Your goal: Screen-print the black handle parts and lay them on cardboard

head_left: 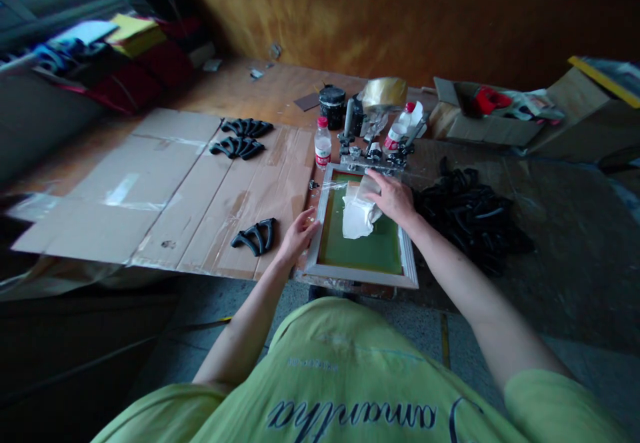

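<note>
A silk-screen frame (pixel 411 271) with pale wooden rails and green mesh (pixel 360 256) lies flat on the table before me. My right hand (pixel 393 196) is over its upper right part, fingers closed on a flat, pale translucent scraper-like piece (pixel 369 186). Just below that piece, a crumpled white cloth or paper (pixel 359 220) rests on the mesh. My left hand (pixel 300 231) is beside the left rail, fingers apart, fingertips at or touching its edge. Metal hinge clamps (pixel 375 156) stand at the frame's far end.
Black curved parts (pixel 255 236) sit on cardboard (pixel 175 196) at left, more (pixel 245 128) farther back. A black heap (pixel 475 213) lies right. Bottles (pixel 323 143), a dark tub (pixel 332 106) and a tape roll (pixel 385 93) stand behind the frame. An open carton (pixel 490 126) is at back right.
</note>
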Demonstrator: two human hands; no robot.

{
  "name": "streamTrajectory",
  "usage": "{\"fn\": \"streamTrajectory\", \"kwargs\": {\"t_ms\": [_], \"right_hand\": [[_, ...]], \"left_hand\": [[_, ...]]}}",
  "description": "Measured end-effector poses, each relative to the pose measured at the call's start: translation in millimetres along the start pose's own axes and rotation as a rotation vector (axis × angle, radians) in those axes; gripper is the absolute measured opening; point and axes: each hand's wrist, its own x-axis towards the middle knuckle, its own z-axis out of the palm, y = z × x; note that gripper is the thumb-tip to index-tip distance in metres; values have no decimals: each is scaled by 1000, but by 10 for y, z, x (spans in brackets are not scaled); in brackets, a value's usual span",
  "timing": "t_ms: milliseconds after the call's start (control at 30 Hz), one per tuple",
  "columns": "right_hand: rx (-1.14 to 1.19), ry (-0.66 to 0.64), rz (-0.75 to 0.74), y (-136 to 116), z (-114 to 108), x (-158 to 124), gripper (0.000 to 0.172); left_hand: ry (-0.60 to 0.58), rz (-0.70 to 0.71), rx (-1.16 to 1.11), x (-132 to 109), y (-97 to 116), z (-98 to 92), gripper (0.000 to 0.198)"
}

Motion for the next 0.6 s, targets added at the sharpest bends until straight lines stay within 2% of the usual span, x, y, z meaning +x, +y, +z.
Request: {"fn": "streamTrajectory", "kwargs": {"t_ms": [67, 167, 200, 267, 333, 400, 467, 533, 600], "right_hand": [[40, 113, 72, 238, -153, 139, 56], [120, 262, 259, 717, -292, 121, 46], [134, 270, 334, 851, -283, 60, 43], [139, 198, 450, 991, -159, -122, 39], [129, 38, 445, 931, 77, -350, 37], [70, -108, 305, 729, 348, -570, 36], [-49, -193, 145, 496, 568, -725, 31], [-150, -240, 88, 311, 682, -796, 23], [-159, -270, 152, 172, 694, -808, 18]], "left_hand": [[25, 66, -86, -13, 224, 19, 58], [82, 195, -180, 30, 619, 86, 56], [97, 256, -204, 65, 756, 116, 57], [107, 368, -249, 162, 1027, 179, 55], [90, 424, -283, 280, 1273, 236, 53], [74, 431, -285, 388, 1455, 276, 53], [96, 449, -267, 444, 1516, 306, 54], [157, 449, -257, 415, 1408, 344, 55], [143, 337, -240, 290, 1134, 415, 59]]}}
